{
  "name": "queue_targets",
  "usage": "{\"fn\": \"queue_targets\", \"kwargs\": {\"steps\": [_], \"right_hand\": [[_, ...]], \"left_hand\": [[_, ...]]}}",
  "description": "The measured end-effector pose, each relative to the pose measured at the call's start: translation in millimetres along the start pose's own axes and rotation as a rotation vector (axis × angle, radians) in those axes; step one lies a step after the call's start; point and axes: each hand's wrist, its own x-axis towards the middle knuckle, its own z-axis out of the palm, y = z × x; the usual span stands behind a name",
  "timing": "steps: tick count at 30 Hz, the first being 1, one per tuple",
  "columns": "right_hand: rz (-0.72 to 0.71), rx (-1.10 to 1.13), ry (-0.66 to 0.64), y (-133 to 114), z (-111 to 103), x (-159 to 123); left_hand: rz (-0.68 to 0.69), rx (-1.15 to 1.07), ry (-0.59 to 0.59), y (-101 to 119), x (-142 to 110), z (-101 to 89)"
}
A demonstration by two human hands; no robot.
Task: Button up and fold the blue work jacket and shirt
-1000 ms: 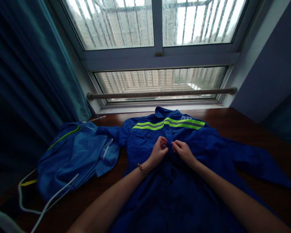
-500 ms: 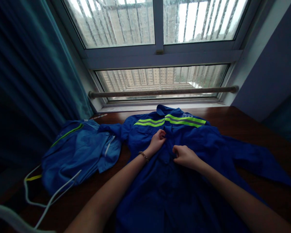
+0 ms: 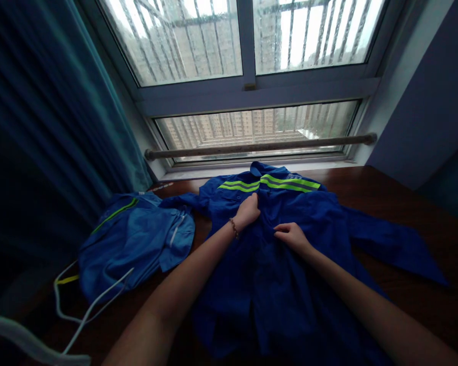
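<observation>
A dark blue work shirt with yellow-green reflective stripes lies spread face up on a dark wooden table, collar toward the window. My left hand, with a bead bracelet at the wrist, is closed on the shirt's front placket just below the stripes. My right hand pinches the same front edge a little lower and to the right. Both hands press fabric near the shirt's centre line.
A second, lighter blue garment lies folded at the left. White cords trail from it toward the near left edge. A teal curtain hangs at the left. A window with a horizontal rail runs behind the table.
My left hand has moved up the placket toward the stripes. My right hand has dropped slightly lower and apart from it. The view has shifted a little to the left.
</observation>
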Motion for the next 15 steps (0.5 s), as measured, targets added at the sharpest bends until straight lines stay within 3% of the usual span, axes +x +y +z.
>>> {"fn": "queue_targets", "kwargs": {"steps": [3,7,11,15], "right_hand": [[0.053,0.420,-0.079,-4,-5,1],[0.096,0.701,-0.071,-14,-7,-4],[0.094,0.810,-0.048,-18,-10,-7],[0.051,0.711,-0.089,-24,-14,-11]], "left_hand": [[0.120,0.131,0.042,8,-42,-5.2],[0.136,0.073,-0.163,-6,-86,1.6],[0.141,-0.027,-0.151,-22,-97,8.7],[0.095,-0.111,-0.129,-26,-94,8.2]]}}
